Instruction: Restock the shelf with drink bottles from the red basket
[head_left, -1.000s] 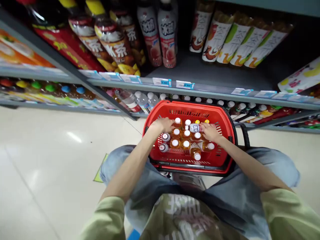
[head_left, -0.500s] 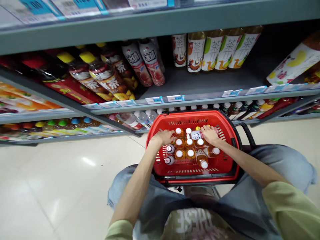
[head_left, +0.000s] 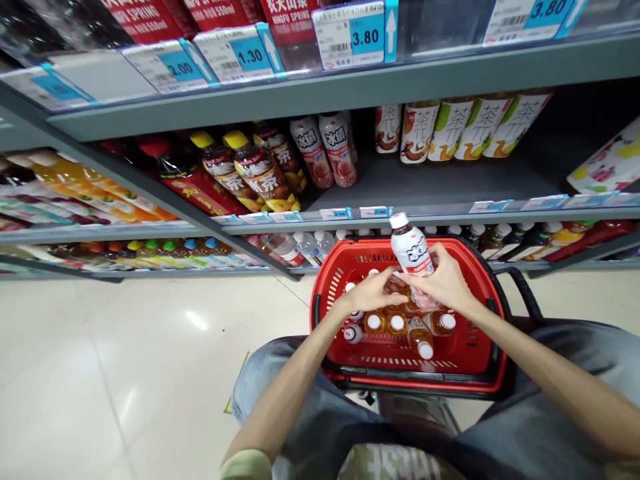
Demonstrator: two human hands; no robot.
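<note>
A red shopping basket (head_left: 470,267) rests in front of my knees, filled with several white-capped amber drink bottles (head_left: 397,323). My right hand (head_left: 445,283) is closed around a pink-labelled bottle with a white cap (head_left: 413,250), held upright above the basket. My left hand (head_left: 373,293) is over the basket's middle, its fingers reaching to the lower part of that same bottle; its grip is partly hidden.
Grey store shelves (head_left: 350,87) with price tags rise ahead. Matching pink bottles (head_left: 325,150) and tea bottles (head_left: 450,130) stand on the middle shelf, with a bare patch of shelf (head_left: 395,183) between them. Glossy cream floor (head_left: 125,373) lies left.
My right hand has lifted the pink-labelled bottle out of the basket and turned it upright. My left hand moved right to meet it. My view tilted upward to the shelves.
</note>
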